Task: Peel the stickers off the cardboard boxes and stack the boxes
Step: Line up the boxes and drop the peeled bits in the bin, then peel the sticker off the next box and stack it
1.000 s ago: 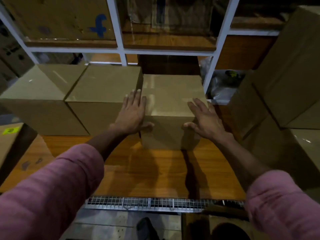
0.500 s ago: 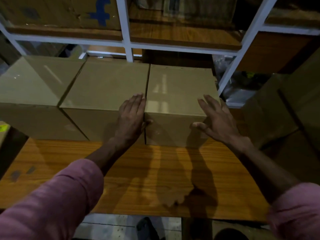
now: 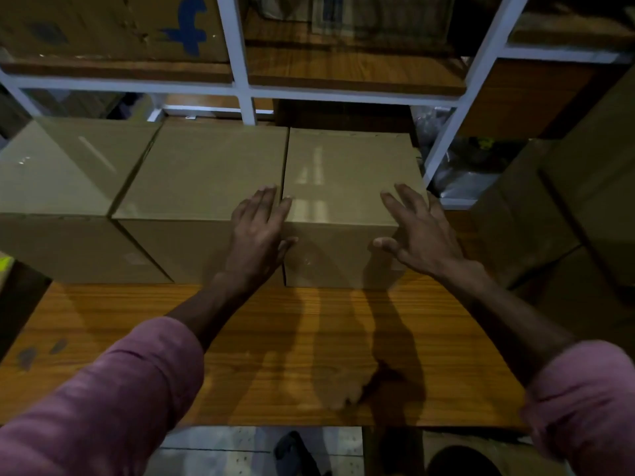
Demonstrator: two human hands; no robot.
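Three plain brown cardboard boxes stand in a row on a wooden table [image 3: 275, 338]: a left box [image 3: 58, 166], a middle box [image 3: 202, 173] and a right box [image 3: 343, 173], side by side and touching. My left hand [image 3: 257, 231] lies flat over the seam between the middle and right boxes, thumb on the right box's front face. My right hand [image 3: 419, 231] is spread at the right box's front right corner, fingers apart, holding nothing. No sticker shows on these three boxes.
A white metal rack [image 3: 237, 56] rises behind the boxes, with a box marked with a blue letter [image 3: 113, 25] on its upper shelf. More large boxes [image 3: 584, 201] stand at the right. A yellow sticker [image 3: 5, 262] shows at the left edge.
The right box has slid back and left until it sits flush against the middle box. My left hand moved onto the seam, and my right hand opened off the box's side.
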